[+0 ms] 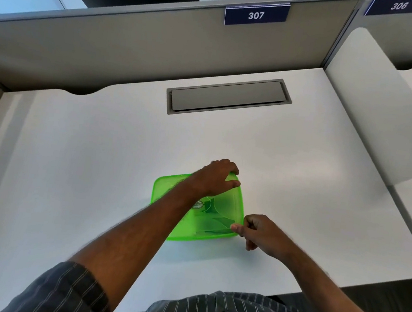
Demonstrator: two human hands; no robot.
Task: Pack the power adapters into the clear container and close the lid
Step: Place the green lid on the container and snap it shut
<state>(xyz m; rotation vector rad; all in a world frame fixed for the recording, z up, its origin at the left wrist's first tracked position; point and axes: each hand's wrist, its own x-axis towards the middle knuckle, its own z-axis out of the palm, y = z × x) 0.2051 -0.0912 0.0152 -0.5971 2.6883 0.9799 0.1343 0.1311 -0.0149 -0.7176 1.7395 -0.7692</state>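
1. a green see-through container [178, 232] sits on the white bench [70, 166], near the person's edge and a little right of the middle.
2. its green lid [222, 209] lies on top of it, and pale shapes show through the plastic; i cannot tell for sure what they are.
3. a small round label [197, 204] shows near the middle of the lid.
4. the left hand [216, 179] reaches across the container from the left, forearm passing over the lid.
5. the left fingers [230, 169] curl over the far right corner of the lid, while the thumb lies flat on the lid's top, so this hand is grasping the lid at that corner.
6. the right hand [263, 233] is at the near right corner of the container, touching its edge.
7. the right fingers [237, 228] are curled in and the thumb tip meets the lid's rim; it looks like a pinch on the rim, though the exact contact is hard to see.
8. a grey cable hatch [228, 96] is set into the bench well beyond the container, its flap lying flat.
9. a blue sign [256, 15] reading 307 hangs on the partition behind the bench; another on the next one to the right reads 306.
10. striped shirt sleeves [74, 292] show at the bottom of the view.
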